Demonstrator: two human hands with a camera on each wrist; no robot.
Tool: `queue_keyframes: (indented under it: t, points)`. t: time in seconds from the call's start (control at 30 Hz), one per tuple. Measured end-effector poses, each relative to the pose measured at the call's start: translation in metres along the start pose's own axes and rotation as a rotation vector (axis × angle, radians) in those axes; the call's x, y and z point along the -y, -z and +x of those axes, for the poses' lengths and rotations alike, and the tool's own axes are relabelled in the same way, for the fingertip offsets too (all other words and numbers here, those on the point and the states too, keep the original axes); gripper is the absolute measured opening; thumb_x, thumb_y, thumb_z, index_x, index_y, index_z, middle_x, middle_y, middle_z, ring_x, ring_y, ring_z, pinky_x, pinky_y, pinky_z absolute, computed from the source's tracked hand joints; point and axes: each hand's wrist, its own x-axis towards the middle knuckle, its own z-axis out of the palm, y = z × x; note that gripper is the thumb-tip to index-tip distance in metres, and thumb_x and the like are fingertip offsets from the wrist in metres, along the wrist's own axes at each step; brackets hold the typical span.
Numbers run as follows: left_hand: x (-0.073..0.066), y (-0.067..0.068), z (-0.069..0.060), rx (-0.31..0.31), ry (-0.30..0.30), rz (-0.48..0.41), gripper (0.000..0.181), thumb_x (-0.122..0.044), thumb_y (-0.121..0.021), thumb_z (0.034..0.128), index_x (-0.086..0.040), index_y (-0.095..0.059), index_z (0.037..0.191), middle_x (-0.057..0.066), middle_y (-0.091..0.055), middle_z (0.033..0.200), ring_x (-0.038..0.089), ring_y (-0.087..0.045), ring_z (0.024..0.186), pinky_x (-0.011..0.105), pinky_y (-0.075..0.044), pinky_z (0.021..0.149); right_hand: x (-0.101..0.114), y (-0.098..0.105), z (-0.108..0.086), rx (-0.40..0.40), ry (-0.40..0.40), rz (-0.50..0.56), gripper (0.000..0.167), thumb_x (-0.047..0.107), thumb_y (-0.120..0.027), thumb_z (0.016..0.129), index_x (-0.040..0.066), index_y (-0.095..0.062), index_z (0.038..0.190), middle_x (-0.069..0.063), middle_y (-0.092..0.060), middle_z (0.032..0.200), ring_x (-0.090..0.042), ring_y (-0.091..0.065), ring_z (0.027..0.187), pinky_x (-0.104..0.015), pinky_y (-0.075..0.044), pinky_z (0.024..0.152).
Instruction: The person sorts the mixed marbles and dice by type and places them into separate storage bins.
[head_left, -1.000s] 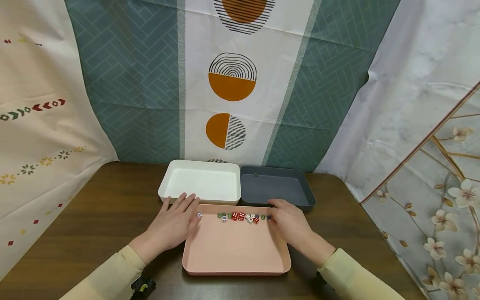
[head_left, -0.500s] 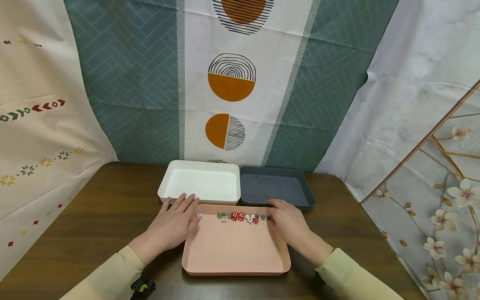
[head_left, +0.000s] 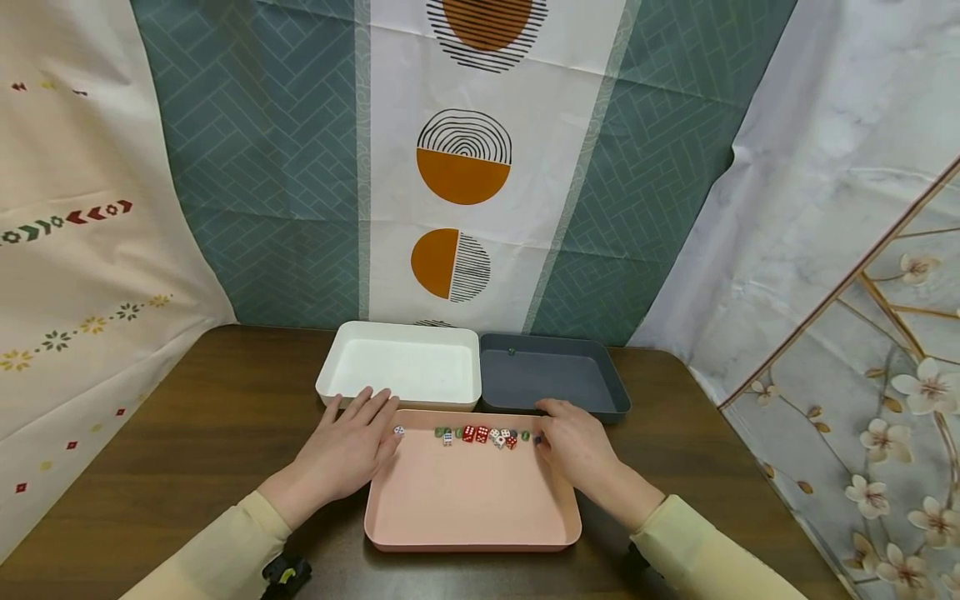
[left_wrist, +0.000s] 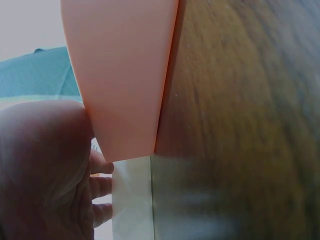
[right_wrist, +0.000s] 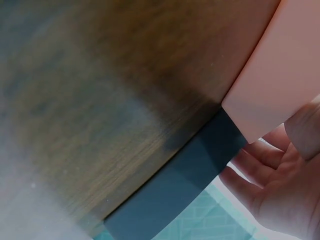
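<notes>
A shallow pink tray (head_left: 472, 508) lies on the table. Along its far side several small dice form a loose row: red dice (head_left: 475, 433), white dice (head_left: 499, 438) and green ones (head_left: 441, 432). My left hand (head_left: 347, 446), fingers extended, lies over the tray's far left corner, beside a lone white die (head_left: 399, 430). At the far right corner rests my right hand (head_left: 581, 446), its fingers loosely bent over the rim near a dark blue die (head_left: 537, 439). In the wrist views both hands (left_wrist: 45, 160) (right_wrist: 285, 185) lie against the tray's outer walls, with no die seen in their fingers.
Behind the pink tray stand a white tray (head_left: 408, 362) and, to its right, a dark grey tray (head_left: 555, 375) with one tiny green item (head_left: 512, 351) in it. Brown wooden tabletop (head_left: 247, 400) surrounds them. Patterned cloths hang at the back and sides.
</notes>
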Motion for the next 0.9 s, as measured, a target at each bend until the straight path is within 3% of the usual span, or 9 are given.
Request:
queue_keyframes:
  t: [0.43,0.9]
  points:
    - [-0.001,0.000,0.000,0.010,0.002,-0.009,0.060,-0.039,-0.052,0.1173,-0.001,-0.051,0.164,0.020,-0.047,0.170,0.047,-0.036,0.160,0.076,-0.023,0.125,-0.001,0.001,-0.001,0.008,0.006,0.014,0.016,0.008,-0.096,0.085,0.013,-0.084,0.094,-0.013,-0.073,0.130,-0.033,-0.072,0.116,-0.049,-0.064,0.094]
    - [0.001,0.000,0.000,0.006,0.001,0.001,0.060,-0.040,-0.053,0.1171,-0.002,-0.051,0.164,0.020,-0.047,0.170,0.046,-0.036,0.160,0.076,-0.024,0.125,-0.001,0.015,0.000,-0.061,0.035,0.086,0.020,0.008,-0.096,0.086,0.013,-0.084,0.101,-0.012,-0.074,0.135,-0.032,-0.072,0.122,-0.049,-0.064,0.092]
